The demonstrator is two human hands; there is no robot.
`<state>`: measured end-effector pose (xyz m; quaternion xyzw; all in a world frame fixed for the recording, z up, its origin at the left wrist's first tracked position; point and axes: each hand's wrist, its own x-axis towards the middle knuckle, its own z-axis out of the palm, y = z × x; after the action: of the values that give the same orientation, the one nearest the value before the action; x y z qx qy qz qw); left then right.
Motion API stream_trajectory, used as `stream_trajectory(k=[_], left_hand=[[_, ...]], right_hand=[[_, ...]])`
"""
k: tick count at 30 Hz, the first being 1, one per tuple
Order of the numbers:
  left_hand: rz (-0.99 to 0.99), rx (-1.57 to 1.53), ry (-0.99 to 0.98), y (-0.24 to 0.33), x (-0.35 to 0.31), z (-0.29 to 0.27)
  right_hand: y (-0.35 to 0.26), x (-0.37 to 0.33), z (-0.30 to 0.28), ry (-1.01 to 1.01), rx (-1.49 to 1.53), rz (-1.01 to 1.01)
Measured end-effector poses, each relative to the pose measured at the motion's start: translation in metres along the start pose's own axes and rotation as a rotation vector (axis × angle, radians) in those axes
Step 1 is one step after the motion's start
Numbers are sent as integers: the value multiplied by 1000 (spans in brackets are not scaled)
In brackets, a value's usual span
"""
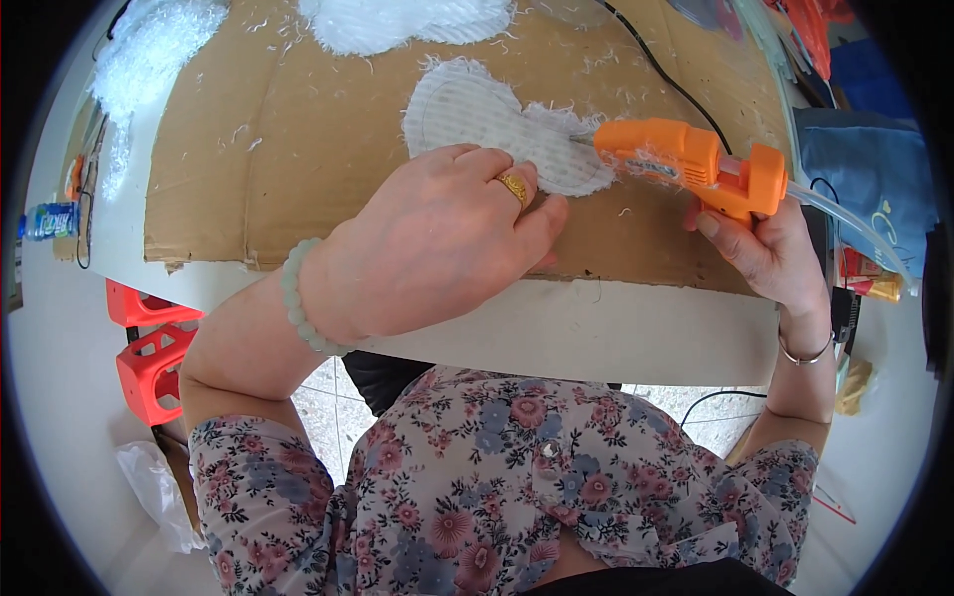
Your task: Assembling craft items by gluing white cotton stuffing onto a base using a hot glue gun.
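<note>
A white, fuzzy-edged fabric piece [462, 107] with rounded lobes lies on the cardboard. My left hand [427, 238], its fingers curled together, grips the near edge of this piece; its fingertips are partly hidden. On the right, my right hand [770, 253] is wrapped round the handle of an orange hot glue gun [661, 149]. The nozzle points left and reaches the right lobe of the fabric. White fibres cling to the gun's body, and a clear glue stick [845, 214] comes out of its back end.
Brown cardboard [209, 189] covers much of the white table [596, 328]. More white fluffy fabric [407, 22] lies at the far side, with a fluffy heap [154, 50] at far left. A black cord [646, 50] runs behind the gun. Red plastic stools [154, 372] stand at left below the table.
</note>
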<state>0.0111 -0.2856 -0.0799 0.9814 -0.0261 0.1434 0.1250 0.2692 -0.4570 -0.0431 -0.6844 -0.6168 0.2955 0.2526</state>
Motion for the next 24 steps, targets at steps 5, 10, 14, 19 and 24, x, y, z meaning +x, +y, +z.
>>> stream_trajectory(k=[5, 10, 14, 19, 24], left_hand=[[17, 8, 36, 1, 0, 1], [32, 48, 24, 0, -2, 5], [44, 43, 48, 1, -4, 4], [45, 38, 42, 1, -3, 4], [43, 30, 43, 1, -2, 4]], right_hand=[[-2, 7, -2, -19, -105, -77], [-6, 14, 4, 22, -84, -91], [-11, 17, 4, 5, -88, -67], [-20, 23, 4, -4, -73, -52], [-15, 30, 3, -50, -106, -137]])
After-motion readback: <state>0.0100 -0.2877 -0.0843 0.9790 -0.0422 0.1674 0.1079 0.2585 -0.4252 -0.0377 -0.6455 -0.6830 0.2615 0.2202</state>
